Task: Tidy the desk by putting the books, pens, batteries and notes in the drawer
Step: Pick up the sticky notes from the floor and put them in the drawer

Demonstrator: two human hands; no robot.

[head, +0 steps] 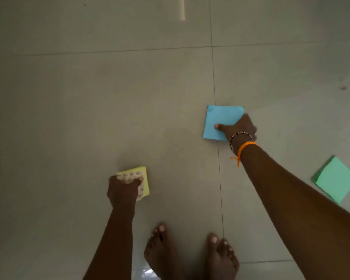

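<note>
Person observed from above; both forearms bare, no sleeves in view. Left hand (pixel 124 190): no rings or bands seen on hand or wrist. Right hand (pixel 239 128): two items worn at the wrist. First, a beaded bracelet (pixel 240 136) of small dark and pale beads, sitting nearest the hand. Second, an orange thread band (pixel 246 146) just behind it, tied in a knot with short loose ends hanging off the inner side. Both feet (pixel 164 253) bare, no footwear; toenails pale. No clothing visible elsewhere in view

Grey tiled floor (pixel 109 87) with thin grout lines; two bare feet (pixel 190 257) at the bottom edge.
</note>
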